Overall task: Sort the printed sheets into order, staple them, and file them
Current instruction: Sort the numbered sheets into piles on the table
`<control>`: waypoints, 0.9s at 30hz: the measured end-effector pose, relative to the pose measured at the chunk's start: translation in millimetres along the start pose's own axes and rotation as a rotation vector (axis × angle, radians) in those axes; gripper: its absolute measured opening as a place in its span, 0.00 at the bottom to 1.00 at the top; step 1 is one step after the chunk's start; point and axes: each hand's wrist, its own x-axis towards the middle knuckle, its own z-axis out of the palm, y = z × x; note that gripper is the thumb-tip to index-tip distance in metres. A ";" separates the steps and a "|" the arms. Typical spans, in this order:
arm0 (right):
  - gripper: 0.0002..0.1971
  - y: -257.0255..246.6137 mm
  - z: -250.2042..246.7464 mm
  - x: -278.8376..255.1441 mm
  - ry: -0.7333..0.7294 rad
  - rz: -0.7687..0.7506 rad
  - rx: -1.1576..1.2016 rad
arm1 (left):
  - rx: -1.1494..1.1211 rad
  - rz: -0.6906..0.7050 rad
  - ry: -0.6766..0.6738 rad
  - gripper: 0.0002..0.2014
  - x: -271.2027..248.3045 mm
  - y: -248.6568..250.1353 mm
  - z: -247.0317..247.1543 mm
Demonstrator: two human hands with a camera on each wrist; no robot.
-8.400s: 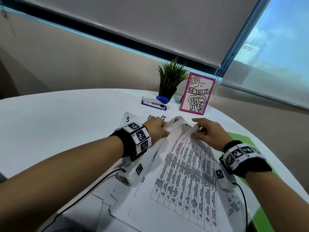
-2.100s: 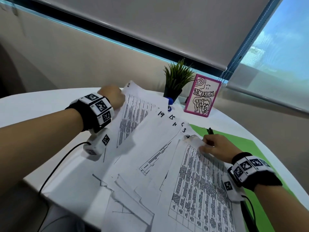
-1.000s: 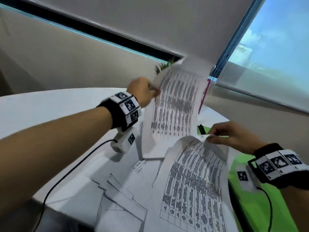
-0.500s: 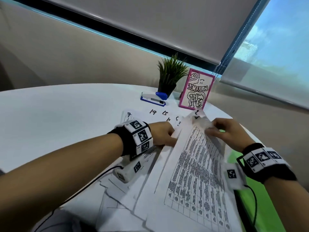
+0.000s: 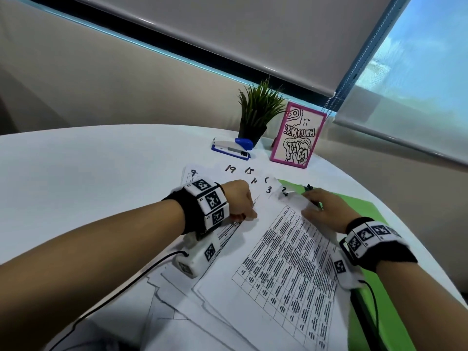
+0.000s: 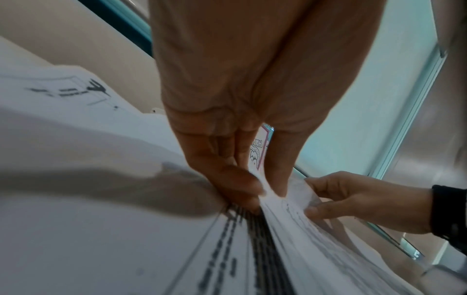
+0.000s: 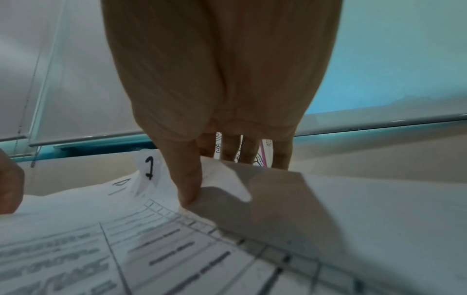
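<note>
A pile of printed sheets (image 5: 215, 174) lies fanned on the white table (image 5: 101, 173), with hand-written numbers on the far corners. On top lies a sheet with a printed table (image 5: 291, 262), marked 2. My left hand (image 5: 238, 201) pinches the left edge of a sheet between thumb and fingers (image 6: 278, 179). My right hand (image 5: 321, 209) pinches the top sheet's far right corner, thumb (image 7: 187, 179) on top and fingers beneath. The blue and white stapler (image 5: 231, 148) lies beyond the pile, apart from both hands. A green folder (image 5: 364, 211) lies under the pile's right side.
A small potted plant (image 5: 255, 115) and a pink-framed drawing (image 5: 296, 138) stand at the table's far edge behind the stapler. A small black item (image 5: 307, 187) sits on the folder by my right fingertips. The table's rounded edge runs close on the right.
One second ago my left hand held a sheet up in the air; that sheet now lies down in the pile. The top sheet, curled up before, lies almost flat, and both hands came down with it.
</note>
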 end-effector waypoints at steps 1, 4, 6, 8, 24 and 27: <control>0.20 -1.3 -1.1 2.0 -0.016 0.006 -0.003 | 0.006 0.020 0.000 0.09 -1.3 1.2 0.3; 0.13 0.7 -1.9 7.6 -0.018 0.043 0.034 | 0.022 0.082 -0.007 0.11 -3.9 2.8 -0.7; 0.11 -2.7 -2.2 7.2 0.009 0.003 0.058 | 0.028 0.093 -0.017 0.14 -4.2 3.0 -0.8; 0.19 -4.7 -1.8 7.0 0.015 -0.028 0.103 | 0.078 0.100 0.005 0.15 -4.5 4.1 -1.2; 0.33 1.2 -1.0 14.9 -0.105 0.158 0.079 | 0.631 -0.266 0.354 0.15 -3.3 -4.6 -25.1; 0.28 2.0 1.6 22.1 -0.159 0.168 0.037 | 0.594 -0.299 0.341 0.07 -6.8 -5.4 -33.3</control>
